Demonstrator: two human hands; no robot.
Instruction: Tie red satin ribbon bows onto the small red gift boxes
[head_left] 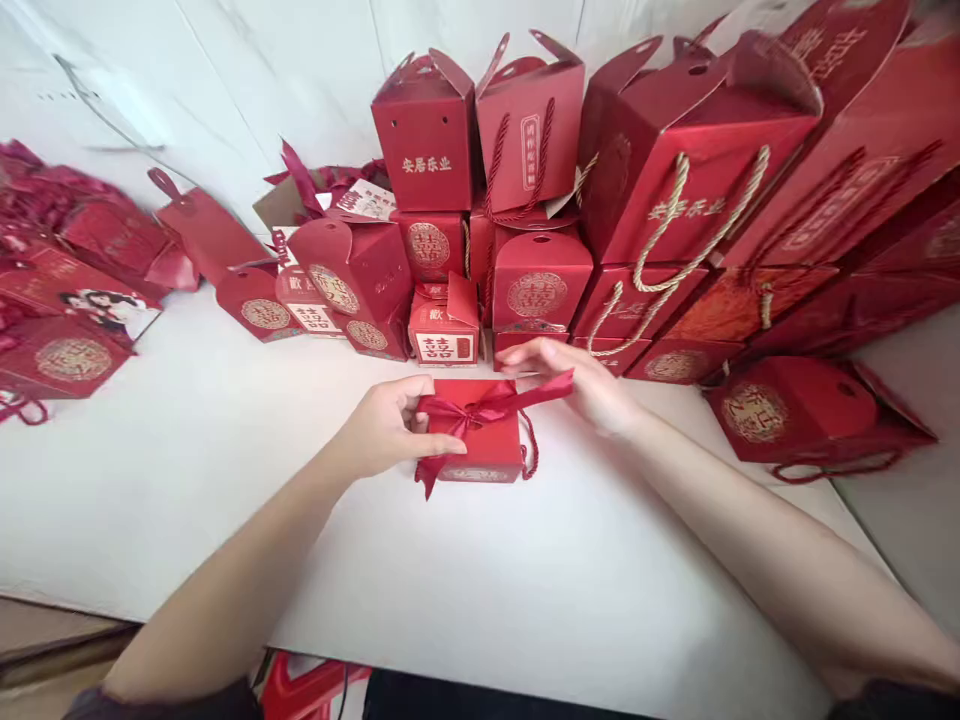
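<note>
- Red box [499,435]: on the counter [420,590], beside the left grip [382,425], which pinches its side and ribbon [491,408]; dragging could loosen the bow.
- Right grip [596,392]: loosely spread near the ribbon's tail; might snag it.
- Stacked boxes [541,285]: beyond both; a bump might topple them.

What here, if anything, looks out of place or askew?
The red box at far right appears tipped over, out of line with the stacked boxes and close to the table's edge. At far left, ribbons lie in a tangled heap.
</note>
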